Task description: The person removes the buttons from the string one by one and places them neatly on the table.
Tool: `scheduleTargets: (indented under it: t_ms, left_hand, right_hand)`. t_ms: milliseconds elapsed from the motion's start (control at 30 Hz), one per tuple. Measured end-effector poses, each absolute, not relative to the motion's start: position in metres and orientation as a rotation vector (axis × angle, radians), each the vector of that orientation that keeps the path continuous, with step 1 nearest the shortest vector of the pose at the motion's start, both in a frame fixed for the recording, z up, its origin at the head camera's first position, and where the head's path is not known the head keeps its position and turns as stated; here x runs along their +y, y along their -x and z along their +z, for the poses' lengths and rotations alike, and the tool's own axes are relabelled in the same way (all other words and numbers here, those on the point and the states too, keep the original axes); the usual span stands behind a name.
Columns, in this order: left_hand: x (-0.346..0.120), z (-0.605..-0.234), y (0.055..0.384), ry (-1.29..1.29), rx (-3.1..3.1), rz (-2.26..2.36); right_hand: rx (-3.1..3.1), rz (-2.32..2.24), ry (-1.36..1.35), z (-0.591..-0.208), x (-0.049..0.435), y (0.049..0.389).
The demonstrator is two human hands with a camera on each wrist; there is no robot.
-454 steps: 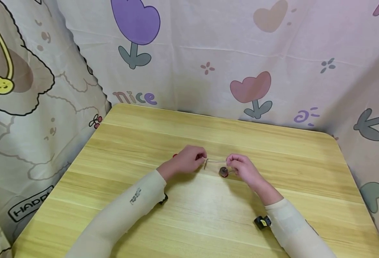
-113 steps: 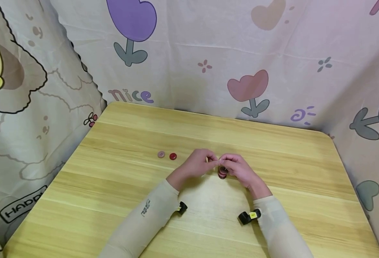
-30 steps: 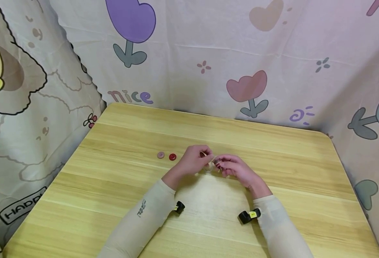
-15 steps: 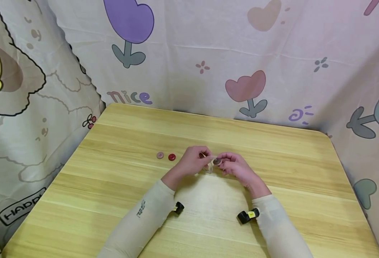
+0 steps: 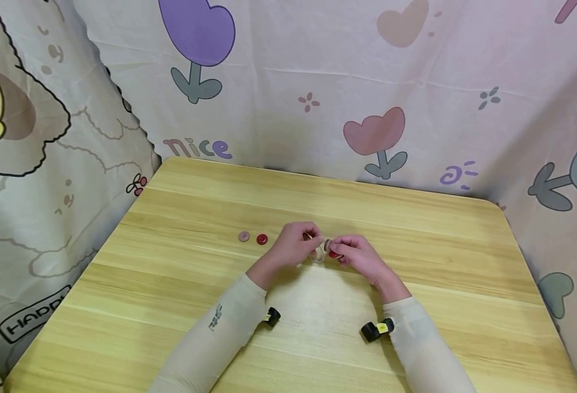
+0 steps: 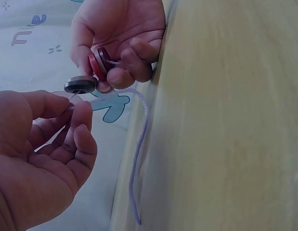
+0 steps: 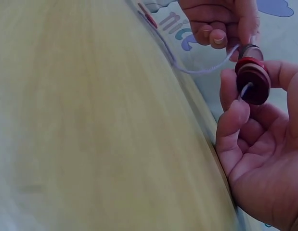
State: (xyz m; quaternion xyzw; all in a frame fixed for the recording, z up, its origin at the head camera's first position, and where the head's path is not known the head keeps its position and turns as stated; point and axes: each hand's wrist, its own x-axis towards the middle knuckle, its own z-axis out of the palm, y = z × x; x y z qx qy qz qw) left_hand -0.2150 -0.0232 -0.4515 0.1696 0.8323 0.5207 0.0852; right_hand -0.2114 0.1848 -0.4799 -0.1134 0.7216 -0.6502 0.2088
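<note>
White string (image 6: 141, 130) runs through several stacked buttons held just above the table. My left hand (image 5: 293, 243) pinches the string right beside a dark grey button (image 6: 80, 84), and a loose tail of it hangs down in the left wrist view. Close by on the right, my right hand (image 5: 359, 259) grips a red button (image 6: 94, 66) and a dark maroon button (image 7: 257, 86) between thumb and fingers. String comes out of the maroon button's face in the right wrist view. The grey button sits slightly apart from the red one, tilted differently.
A pink button (image 5: 244, 236) and another red button (image 5: 262, 239) lie on the wooden table (image 5: 288, 202), left of my left hand. A patterned cloth (image 5: 278, 82) hangs behind the table's far edge. Small black cameras (image 5: 378, 329) are strapped to both sleeves.
Earlier the string stretched between both hands and the button stack stood on the table; now the stack is lifted in the right hand. Since half a second ago, the grey button has turned edge-on.
</note>
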Motion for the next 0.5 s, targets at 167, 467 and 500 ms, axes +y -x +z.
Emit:
scheduleTargets:
  t_ms: [167,467,500]
  left_hand:
    - [-0.0217,-0.4507,0.2138,-0.506,2.463,1.574]
    - [-0.0187,-0.4487,0.2116,-0.557,2.381,1.686]
    - [-0.0186,-0.4486,0.2116,-0.557,2.368,1.701]
  right_hand:
    - [2.024,-1.742,0.375,-0.4792,0.1848,0.2106]
    - [1.986,-1.787,0.411,-0.4778,0.187,0.2102]
    - [1.984,-1.802,0.415,-0.478,0.1872,0.2101]
